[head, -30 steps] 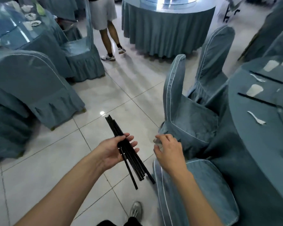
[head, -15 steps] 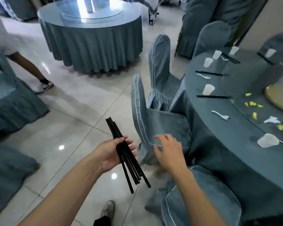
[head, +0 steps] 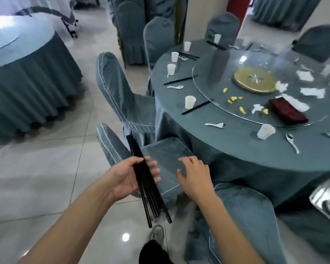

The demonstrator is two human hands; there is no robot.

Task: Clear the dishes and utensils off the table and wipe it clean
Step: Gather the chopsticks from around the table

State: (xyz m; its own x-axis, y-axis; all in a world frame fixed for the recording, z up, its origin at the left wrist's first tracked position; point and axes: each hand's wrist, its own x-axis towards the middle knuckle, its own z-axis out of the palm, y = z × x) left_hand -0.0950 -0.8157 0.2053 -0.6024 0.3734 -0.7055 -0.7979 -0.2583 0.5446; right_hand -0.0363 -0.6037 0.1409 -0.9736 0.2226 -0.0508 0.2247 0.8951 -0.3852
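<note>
Round teal-clothed table (head: 227, 149) | still holds plastic cups, white spoons, black chopstick pairs, scraps | left hand (head: 128, 178) grips black chopstick bundle (head: 147, 180) beside table | right hand (head: 195, 176) loose, empty | wiping not started

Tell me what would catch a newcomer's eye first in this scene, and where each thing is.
First, the bundle of black chopsticks gripped in the left hand low in the middle, with the right hand empty beside it over a covered chair. Next, the round table to the right, littered with white cups, spoons and yellow scraps, with a gold plate on its glass turntable.
</note>
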